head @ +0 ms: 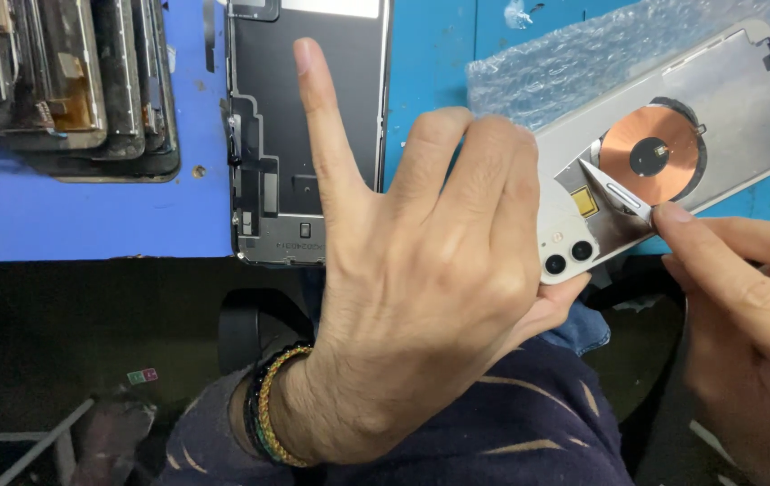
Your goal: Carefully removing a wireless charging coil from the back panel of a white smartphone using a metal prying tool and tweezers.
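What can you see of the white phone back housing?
The white phone back housing lies inner side up, tilted diagonally over the blue bench edge, partly on clear bubble wrap. Its inside looks like grey metal, with a round copper coil and a small yellow part. Two camera openings sit at the lower corner. The left hand grips that corner; the right hand holds a thin white strip against it.

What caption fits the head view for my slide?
Left hand steadies a white phone back housing with copper coil while right hand peels a small silver strip from it.
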